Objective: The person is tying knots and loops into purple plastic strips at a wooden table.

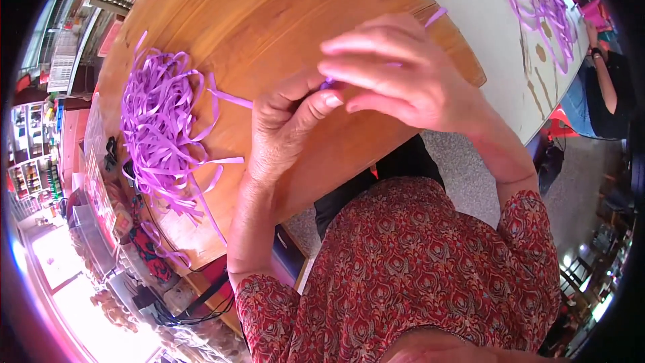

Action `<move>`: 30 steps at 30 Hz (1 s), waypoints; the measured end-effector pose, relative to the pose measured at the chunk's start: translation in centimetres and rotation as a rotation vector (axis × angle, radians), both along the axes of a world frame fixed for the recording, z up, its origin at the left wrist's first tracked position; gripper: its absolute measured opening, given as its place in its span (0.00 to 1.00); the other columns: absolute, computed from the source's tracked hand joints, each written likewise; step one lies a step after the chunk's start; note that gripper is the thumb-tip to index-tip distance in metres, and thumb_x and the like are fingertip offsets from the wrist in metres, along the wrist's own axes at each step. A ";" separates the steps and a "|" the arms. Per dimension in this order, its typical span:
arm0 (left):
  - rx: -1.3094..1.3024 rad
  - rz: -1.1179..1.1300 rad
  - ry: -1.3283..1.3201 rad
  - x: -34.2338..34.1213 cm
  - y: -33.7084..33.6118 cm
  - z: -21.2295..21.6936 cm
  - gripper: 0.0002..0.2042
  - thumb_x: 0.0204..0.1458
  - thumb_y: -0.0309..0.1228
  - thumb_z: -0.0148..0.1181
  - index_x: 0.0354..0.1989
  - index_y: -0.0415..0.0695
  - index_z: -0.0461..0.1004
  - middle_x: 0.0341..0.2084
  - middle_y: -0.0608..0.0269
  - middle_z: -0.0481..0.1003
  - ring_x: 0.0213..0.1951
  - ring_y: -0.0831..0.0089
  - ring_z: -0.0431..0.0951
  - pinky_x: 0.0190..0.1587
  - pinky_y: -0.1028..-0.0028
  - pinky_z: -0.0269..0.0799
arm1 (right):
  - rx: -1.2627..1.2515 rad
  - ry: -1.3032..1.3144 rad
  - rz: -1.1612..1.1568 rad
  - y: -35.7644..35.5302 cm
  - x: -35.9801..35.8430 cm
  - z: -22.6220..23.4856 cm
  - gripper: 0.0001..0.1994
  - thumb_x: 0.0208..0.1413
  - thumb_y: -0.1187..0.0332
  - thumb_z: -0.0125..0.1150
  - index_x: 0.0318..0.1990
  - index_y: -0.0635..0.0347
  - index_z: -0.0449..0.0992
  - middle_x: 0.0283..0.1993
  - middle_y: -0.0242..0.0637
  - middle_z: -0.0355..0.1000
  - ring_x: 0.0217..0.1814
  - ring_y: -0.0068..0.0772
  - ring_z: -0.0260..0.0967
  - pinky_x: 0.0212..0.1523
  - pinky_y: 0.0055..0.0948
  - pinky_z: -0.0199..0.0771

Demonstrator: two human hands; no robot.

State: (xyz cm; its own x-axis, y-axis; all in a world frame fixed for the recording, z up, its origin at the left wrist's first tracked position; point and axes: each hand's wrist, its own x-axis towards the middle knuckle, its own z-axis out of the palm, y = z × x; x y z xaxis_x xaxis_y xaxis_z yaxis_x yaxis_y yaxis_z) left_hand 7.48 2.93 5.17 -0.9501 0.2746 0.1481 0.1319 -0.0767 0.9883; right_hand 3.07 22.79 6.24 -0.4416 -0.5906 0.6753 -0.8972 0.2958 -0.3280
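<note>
Over the wooden table my left hand [287, 121] is closed, thumb against forefinger, on a purple ribbon [232, 98]. The ribbon runs in from the left, and a small dark purple bit of it shows at the fingertips. My right hand [406, 77] hovers just beside those fingertips with its fingers stretched and apart. A purple strip end [437, 17] sticks out past the back of this hand; how it runs behind the fingers is hidden. To the left lies a big loose heap of purple ribbon [160, 128] on the tabletop.
The round-cornered wooden table [269, 20] meets a white marbled table [484, 0] at the right. More purple ribbon loops [545, 17] lie on its far side, near another person [605, 87]. Dark cables [195, 312] hang at the lower left.
</note>
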 end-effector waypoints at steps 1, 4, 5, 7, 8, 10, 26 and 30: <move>0.001 0.000 0.001 0.3 -0.2 0.1 0.09 0.53 0.29 0.59 0.38 0.36 0.75 0.29 0.70 0.73 0.34 0.83 0.69 0.38 0.82 0.65 | -0.041 -0.004 0.055 -0.6 0.1 -0.2 0.22 0.37 0.68 0.69 0.46 0.59 0.76 0.46 0.35 0.72 0.45 0.36 0.68 0.43 0.34 0.67; -0.066 -0.062 -0.022 0.9 -1.1 0.3 0.11 0.54 0.31 0.58 0.41 0.36 0.74 0.28 0.69 0.73 0.33 0.83 0.69 0.36 0.82 0.65 | -0.074 -0.009 0.131 -1.3 0.0 -0.6 0.18 0.38 0.69 0.68 0.41 0.59 0.77 0.37 0.32 0.73 0.37 0.33 0.69 0.37 0.31 0.66; -0.081 -0.048 -0.013 1.1 -1.2 0.6 0.10 0.54 0.29 0.58 0.40 0.36 0.75 0.27 0.69 0.73 0.32 0.83 0.69 0.36 0.82 0.65 | -0.073 -0.009 0.136 -1.4 -0.1 -0.6 0.18 0.38 0.69 0.68 0.41 0.59 0.77 0.37 0.32 0.73 0.37 0.33 0.69 0.37 0.31 0.66; -0.092 -0.036 -0.003 1.2 -1.4 0.6 0.09 0.54 0.28 0.58 0.39 0.36 0.75 0.27 0.69 0.73 0.31 0.83 0.69 0.35 0.82 0.64 | -0.085 0.040 0.132 -1.4 -0.2 -0.4 0.14 0.39 0.70 0.68 0.37 0.60 0.78 0.31 0.32 0.72 0.32 0.32 0.69 0.34 0.29 0.66; -0.138 0.023 0.025 1.3 -1.6 0.5 0.08 0.53 0.26 0.58 0.38 0.36 0.75 0.27 0.69 0.73 0.30 0.83 0.68 0.34 0.82 0.64 | -0.086 0.041 0.138 -1.4 -0.3 -0.3 0.14 0.39 0.70 0.68 0.37 0.60 0.78 0.31 0.32 0.72 0.32 0.32 0.69 0.34 0.29 0.66; -0.185 0.085 0.056 1.5 -2.0 0.4 0.06 0.52 0.25 0.58 0.37 0.36 0.75 0.27 0.68 0.73 0.29 0.82 0.68 0.33 0.83 0.64 | -0.130 0.061 0.079 -1.2 -0.3 0.0 0.13 0.38 0.73 0.68 0.35 0.62 0.77 0.29 0.33 0.71 0.30 0.31 0.68 0.32 0.28 0.65; -0.427 0.508 0.302 4.4 -13.2 1.5 0.04 0.47 0.21 0.61 0.33 0.38 0.76 0.28 0.65 0.72 0.31 0.79 0.68 0.36 0.81 0.62 | -0.598 -0.542 -0.242 17.0 -2.7 -1.4 0.11 0.56 0.80 0.51 0.46 0.68 0.73 0.42 0.34 0.70 0.42 0.23 0.66 0.49 0.21 0.65; -0.423 0.514 0.228 4.8 -14.2 1.5 0.05 0.48 0.21 0.61 0.33 0.38 0.76 0.28 0.65 0.72 0.30 0.79 0.70 0.35 0.80 0.65 | -0.721 -0.554 -0.281 18.3 -3.0 -1.5 0.12 0.58 0.77 0.52 0.48 0.69 0.72 0.42 0.34 0.70 0.42 0.23 0.65 0.53 0.25 0.64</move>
State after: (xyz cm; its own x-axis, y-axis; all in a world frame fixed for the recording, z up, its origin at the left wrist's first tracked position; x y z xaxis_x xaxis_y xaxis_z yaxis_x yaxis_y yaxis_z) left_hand 12.31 -11.26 6.67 -0.9327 -0.1228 0.3390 0.2561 0.4363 0.8626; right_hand 0.06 41.12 4.70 -0.8707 0.0634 0.4878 -0.4864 0.0371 -0.8730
